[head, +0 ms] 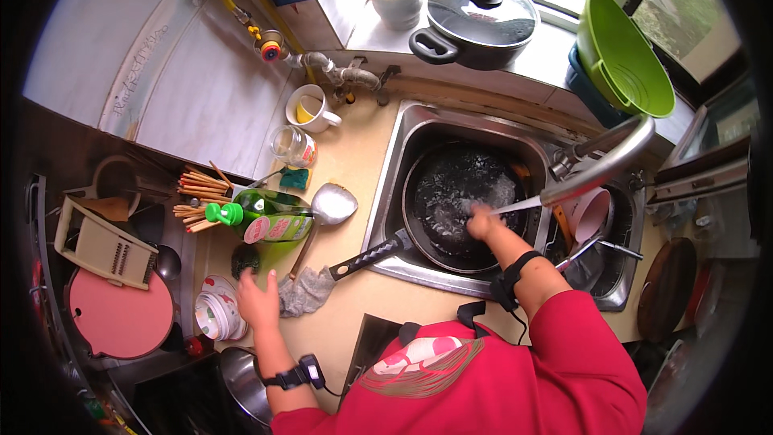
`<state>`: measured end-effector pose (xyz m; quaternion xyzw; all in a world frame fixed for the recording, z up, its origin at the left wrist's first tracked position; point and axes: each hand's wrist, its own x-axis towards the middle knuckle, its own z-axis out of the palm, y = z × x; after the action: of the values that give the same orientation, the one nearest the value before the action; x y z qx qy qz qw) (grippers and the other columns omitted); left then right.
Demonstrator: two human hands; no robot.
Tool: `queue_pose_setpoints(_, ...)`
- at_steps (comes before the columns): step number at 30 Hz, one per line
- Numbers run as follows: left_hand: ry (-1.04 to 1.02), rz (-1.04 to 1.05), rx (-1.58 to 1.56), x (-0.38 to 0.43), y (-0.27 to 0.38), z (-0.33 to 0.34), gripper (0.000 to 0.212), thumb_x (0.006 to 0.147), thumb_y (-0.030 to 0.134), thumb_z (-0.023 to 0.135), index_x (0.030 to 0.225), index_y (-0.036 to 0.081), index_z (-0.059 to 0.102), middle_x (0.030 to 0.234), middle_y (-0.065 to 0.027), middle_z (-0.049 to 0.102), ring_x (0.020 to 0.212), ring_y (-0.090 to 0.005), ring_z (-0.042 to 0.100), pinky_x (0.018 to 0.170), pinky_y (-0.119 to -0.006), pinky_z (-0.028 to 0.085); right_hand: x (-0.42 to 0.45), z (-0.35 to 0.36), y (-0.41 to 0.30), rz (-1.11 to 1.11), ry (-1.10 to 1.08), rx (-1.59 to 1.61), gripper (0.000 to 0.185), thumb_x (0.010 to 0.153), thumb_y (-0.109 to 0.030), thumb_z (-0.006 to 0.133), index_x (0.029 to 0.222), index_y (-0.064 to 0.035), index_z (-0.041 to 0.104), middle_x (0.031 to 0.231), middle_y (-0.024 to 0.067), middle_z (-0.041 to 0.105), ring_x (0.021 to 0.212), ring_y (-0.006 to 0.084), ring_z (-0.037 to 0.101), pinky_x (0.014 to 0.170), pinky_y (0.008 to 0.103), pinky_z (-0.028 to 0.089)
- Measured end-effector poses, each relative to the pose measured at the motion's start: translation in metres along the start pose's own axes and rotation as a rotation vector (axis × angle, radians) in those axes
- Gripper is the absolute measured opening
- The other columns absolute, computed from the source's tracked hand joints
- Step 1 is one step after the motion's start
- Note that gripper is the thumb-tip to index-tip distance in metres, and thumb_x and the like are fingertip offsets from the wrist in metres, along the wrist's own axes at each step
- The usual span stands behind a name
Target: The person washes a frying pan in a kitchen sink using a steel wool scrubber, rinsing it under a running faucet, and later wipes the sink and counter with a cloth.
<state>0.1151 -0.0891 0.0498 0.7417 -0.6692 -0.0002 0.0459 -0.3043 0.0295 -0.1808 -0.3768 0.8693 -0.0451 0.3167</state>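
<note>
A black frying pan [465, 193] with water in it sits in the left basin of the steel sink [386, 193], its handle resting across the rim. Water runs from the faucet [598, 163] into the pan. My right hand [482, 222] is in the stream over the pan; its fingers are blurred, so any grip is unclear. At the left, my left hand [259, 299] has thumb and fingers apart with nothing visible between them. Just beyond its fingertips lies a dark scouring pad [244, 258]. Stacked small bowls [217, 314] stand beside this hand, and a grey rag [307, 293] lies to its right.
A green dish soap bottle [272, 217], a ladle-like turner [333, 204], a sponge [295, 177], a glass jar [294, 146] and a white mug [311, 107] occupy the counter. A lidded pot [480, 24] stands on the sill. The right basin holds a pink container [592, 214].
</note>
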Motion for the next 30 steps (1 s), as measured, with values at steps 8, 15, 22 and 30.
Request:
queue_pose_setpoints(8, -0.247, 0.794, -0.471, -0.039, 0.098, 0.033, 0.017, 0.074, 0.016, 0.062, 0.083, 0.002, 0.056, 0.091, -0.0113, 0.058, 0.083, -0.0286, 0.054, 0.074, -0.039, 0.043, -0.018, 0.011, -0.119, -0.375, -0.189, 0.267, 0.045, 0.082, -0.024, 0.039, 0.121, -0.0029, 0.047, 0.126, 0.0213, 0.045, 0.118, 0.0347, 0.041, 0.1, 0.0414, 0.032)
queue_pose_setpoints(15, -0.403, 0.84, 0.032, -0.042, 0.147, 0.059, 0.039, 0.073, 0.026, 0.063, 0.103, 0.004, 0.05, 0.09, -0.0144, 0.048, 0.081, -0.0301, 0.054, 0.07, -0.042, 0.046, 0.029, -0.03, -0.054, 0.035, -0.188, -0.287, 0.052, 0.087, -0.039, 0.039, 0.131, -0.0116, 0.037, 0.136, 0.0098, 0.037, 0.127, 0.0282, 0.033, 0.104, 0.0499, 0.02)
queue_pose_setpoints(22, -0.633, 0.744, 0.109, -0.03, 0.155, 0.061, 0.03, 0.077, 0.026, 0.06, 0.094, 0.003, 0.049, 0.089, -0.0163, 0.049, 0.08, -0.0349, 0.056, 0.069, -0.043, 0.048, -0.052, -0.053, -0.022, -0.103, -0.78, -0.459, 0.057, 0.089, -0.047, 0.032, 0.118, -0.0032, 0.054, 0.129, 0.0158, 0.045, 0.122, 0.0305, 0.04, 0.101, 0.0414, 0.03)
queue_pose_setpoints(30, -1.508, 0.436, -0.33, -0.028, 0.153, 0.063, 0.038, 0.085, 0.04, 0.054, 0.087, 0.003, 0.055, 0.067, -0.0035, 0.056, 0.059, -0.0117, 0.052, 0.052, -0.026, 0.042, -0.011, 0.005, -0.091, -0.53, -0.469, 0.358, 0.057, 0.092, -0.042, 0.031, 0.128, 0.0009, 0.038, 0.138, 0.0207, 0.029, 0.129, 0.0324, 0.028, 0.106, 0.0379, 0.021)
